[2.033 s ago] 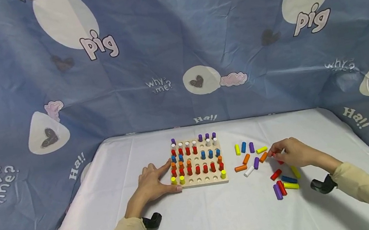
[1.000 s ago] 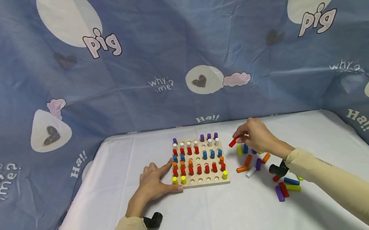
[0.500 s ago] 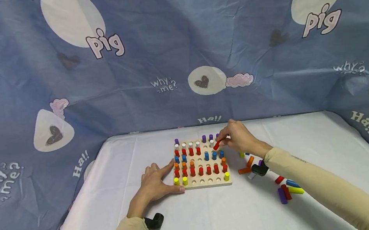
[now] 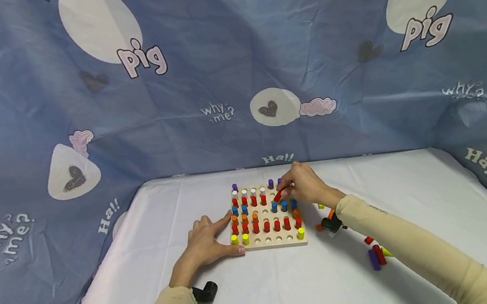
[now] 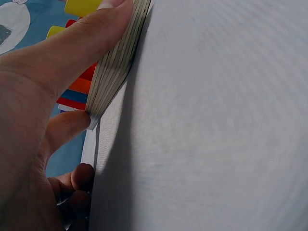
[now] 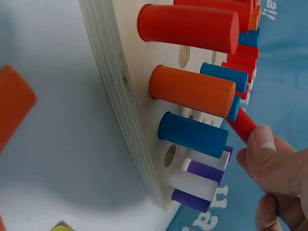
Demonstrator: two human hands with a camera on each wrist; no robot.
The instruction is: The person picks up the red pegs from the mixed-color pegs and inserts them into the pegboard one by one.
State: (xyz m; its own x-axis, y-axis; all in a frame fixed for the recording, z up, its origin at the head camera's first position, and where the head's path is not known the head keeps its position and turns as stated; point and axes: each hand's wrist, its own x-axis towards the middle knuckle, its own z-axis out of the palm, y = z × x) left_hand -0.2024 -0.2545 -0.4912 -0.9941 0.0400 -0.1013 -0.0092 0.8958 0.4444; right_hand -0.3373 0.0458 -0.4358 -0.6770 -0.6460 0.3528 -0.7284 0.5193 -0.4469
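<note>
A square wooden pegboard [image 4: 280,243] lies on the table with rows of upright coloured pegs. My left hand [image 4: 205,243] spreads along its left side. The thumb [image 5: 91,41] rests at the near left corner and the index finger touches the side edge, both fairly straight. My right hand [image 4: 305,185] pinches a red peg [image 4: 278,195] between thumb and fingertips. That peg [image 6: 242,126] tilts over the board behind the blue pegs [image 4: 284,206]. Whether its lower end touches a hole cannot be told. The hand covers pegs at the far right corner.
Loose pegs lie right of the board, partly hidden by my right arm. Among them are a purple peg [image 4: 374,260], a red peg [image 4: 380,255] and an orange peg [image 6: 12,103]. A patterned blue cloth [image 4: 177,145] hangs behind the white table [image 4: 254,296].
My right hand has picked up the red peg among the loose ones and carried it left, over the board. The left hand stays at the board's left side. The view has shifted slightly.
</note>
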